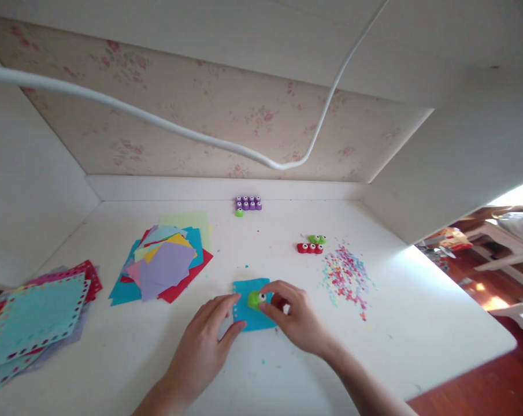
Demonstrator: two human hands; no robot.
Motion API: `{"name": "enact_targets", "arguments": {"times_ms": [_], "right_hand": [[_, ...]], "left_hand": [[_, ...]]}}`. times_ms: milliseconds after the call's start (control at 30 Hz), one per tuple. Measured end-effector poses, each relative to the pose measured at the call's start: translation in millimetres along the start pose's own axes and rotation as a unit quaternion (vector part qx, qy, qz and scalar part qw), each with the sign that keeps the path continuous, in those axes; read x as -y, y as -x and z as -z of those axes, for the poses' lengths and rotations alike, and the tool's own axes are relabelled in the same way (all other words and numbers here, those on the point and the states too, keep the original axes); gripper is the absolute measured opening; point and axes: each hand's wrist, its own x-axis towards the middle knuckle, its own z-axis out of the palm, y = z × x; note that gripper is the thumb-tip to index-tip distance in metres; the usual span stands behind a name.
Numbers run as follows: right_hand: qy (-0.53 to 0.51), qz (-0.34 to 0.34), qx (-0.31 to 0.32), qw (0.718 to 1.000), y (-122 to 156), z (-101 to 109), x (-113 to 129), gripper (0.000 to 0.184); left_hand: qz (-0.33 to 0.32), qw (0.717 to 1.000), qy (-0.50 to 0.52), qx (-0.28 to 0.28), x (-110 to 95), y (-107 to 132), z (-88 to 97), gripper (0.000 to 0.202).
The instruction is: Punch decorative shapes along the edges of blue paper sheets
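Note:
A small blue sheet of paper [253,322] lies on the white table in front of me, with a row of punched holes along its left edge. My right hand [298,318] pinches a green craft punch [254,300] with a white-and-black top, over the middle of the sheet. Whether the punch touches the paper I cannot tell. At the sheet's left edge rests my left hand [209,329], thumb and forefinger spread apart with the tips on the paper. Its other fingers are mostly hidden.
Purple punches [248,203] and one green punch [239,213] stand at the back. Red punches [310,248] and green ones [316,238] sit right, beside scattered confetti [345,274]. Coloured paper [168,266] and hole-edged sheets [40,315] lie left. A white cable [178,132] hangs above.

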Motion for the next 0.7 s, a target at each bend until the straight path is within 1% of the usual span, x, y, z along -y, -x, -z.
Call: {"name": "enact_targets", "arguments": {"times_ms": [100,133,167,200,267,300,367,433,533,700], "right_hand": [[0.065,-0.083,-0.110,0.988,-21.2,38.5,-24.4,0.031],[0.109,-0.110,-0.147,0.977,-30.8,53.7,-33.4,0.037],[0.166,-0.136,-0.185,0.959,-41.0,68.5,-42.2,0.041],[0.221,-0.158,-0.210,0.939,-51.2,82.0,-50.4,0.042],[0.265,-0.171,-0.224,0.922,-69.8,102.7,-64.3,0.039],[0.284,-0.174,-0.222,0.916,-77.4,109.1,-69.8,0.037],[0.313,-0.176,-0.211,0.909,-88.6,114.5,-78.6,0.033],[0.343,-0.180,-0.196,0.901,-94.6,112.9,-85.1,0.032],[0.376,-0.187,-0.177,0.890,-96.9,106.3,-92.2,0.031],[0.405,-0.192,-0.170,0.878,-95.3,101.5,-96.4,0.031]], "left_hand": [[-0.011,1.000,-0.021,0.003,1.4,2.8,4.2,0.028],[-0.019,0.999,-0.030,0.005,1.8,3.6,5.5,0.026],[-0.028,0.999,-0.038,0.006,2.0,4.2,6.5,0.025],[-0.036,0.998,-0.044,0.009,2.1,4.6,7.0,0.024],[-0.047,0.998,-0.051,0.011,2.0,5.2,6.9,0.024],[-0.051,0.997,-0.051,0.011,1.9,5.3,6.5,0.023],[-0.053,0.997,-0.052,0.010,1.8,5.1,5.7,0.023],[-0.050,0.997,-0.052,0.008,2.2,4.6,5.5,0.022],[-0.043,0.998,-0.052,0.009,3.4,4.4,6.6,0.022],[-0.045,0.997,-0.061,0.021,4.0,5.8,8.3,0.022]]}}
